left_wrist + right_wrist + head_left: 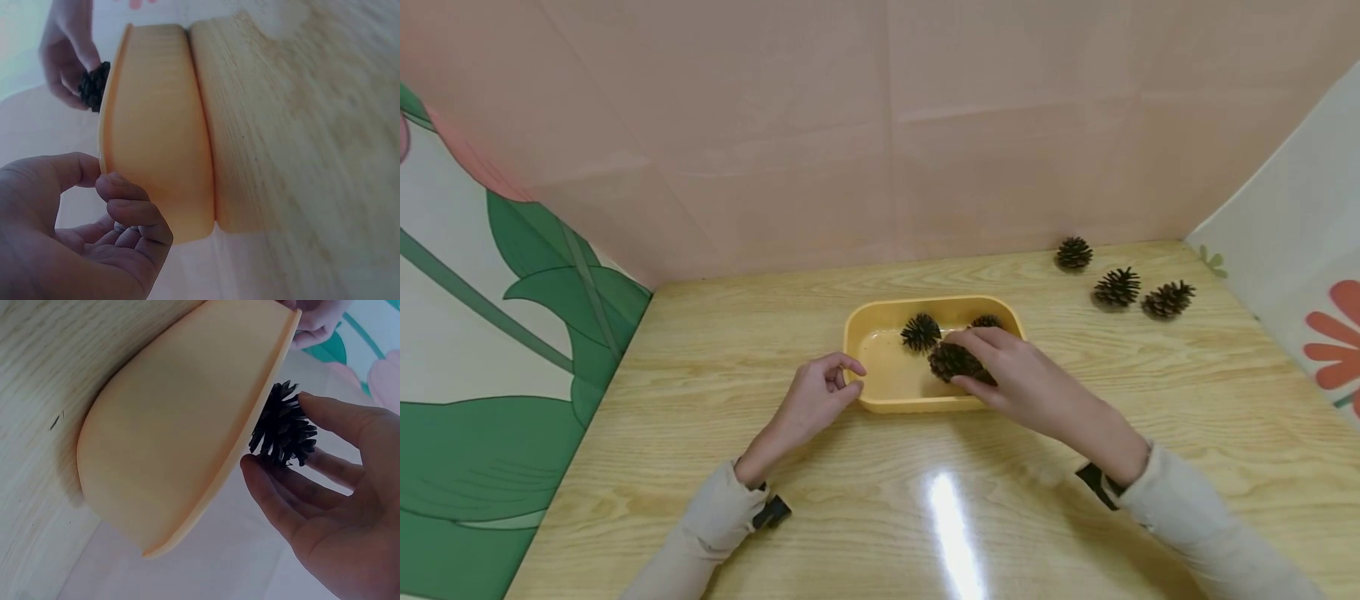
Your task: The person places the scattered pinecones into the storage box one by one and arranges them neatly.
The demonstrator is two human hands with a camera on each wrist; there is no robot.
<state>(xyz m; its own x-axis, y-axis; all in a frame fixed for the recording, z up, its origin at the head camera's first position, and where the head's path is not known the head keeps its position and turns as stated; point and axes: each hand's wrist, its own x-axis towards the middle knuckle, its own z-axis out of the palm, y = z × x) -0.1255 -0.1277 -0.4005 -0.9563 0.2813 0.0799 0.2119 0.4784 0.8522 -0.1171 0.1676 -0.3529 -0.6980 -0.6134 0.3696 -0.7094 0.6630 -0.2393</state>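
A yellow plastic tub (pixel 891 406) stands on the table, with one dark pine cone (pixel 921 332) inside it at the back and another pine cone (pixel 986 321) partly hidden behind my right hand. My left hand (pixel 816 400) pinches the tub's left rim between thumb and fingers, as the left wrist view shows at the rim (pixel 107 134). Over the right half of the tub, my right hand (pixel 1026 379) holds a brown pine cone (pixel 284 428) between thumb and fingers. That cone is level with the rim in the right wrist view; its underside is hidden.
Three more pine cones lie at the table's back right: one cone (pixel 1073 253) near the back wall, a second cone (pixel 1117 287), and a third cone (pixel 1168 300) beside it. A pink sheet (pixel 775 150) hangs behind the wood-grain table (pixel 737 333); patterned cloths flank both sides.
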